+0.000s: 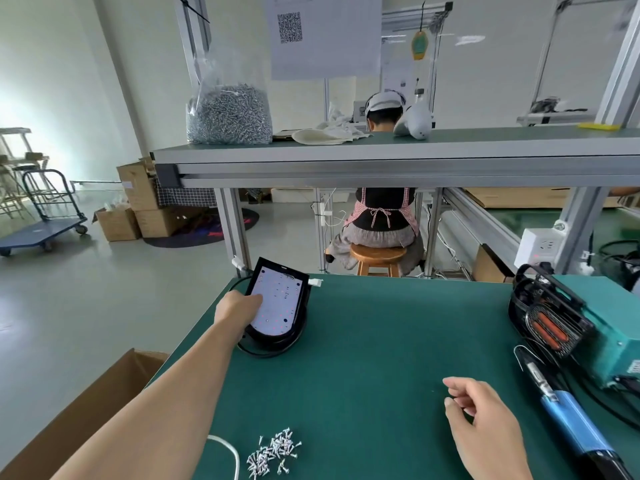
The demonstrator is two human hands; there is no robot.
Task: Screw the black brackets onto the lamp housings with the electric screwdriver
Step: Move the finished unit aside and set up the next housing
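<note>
Head view: your left grip clasps lamp housing, far left on surface; your right grip slack, empty; electric screwdriver just right of it, long axis near-to-far.

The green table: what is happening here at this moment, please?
A person works at the green table. The left hand grips a black lamp housing, tilted up at the table's far left. The right hand hovers above the table, fingers loosely curled, with nothing visible in it. The electric screwdriver lies untouched at the right, and loose screws lie near the front edge.
</note>
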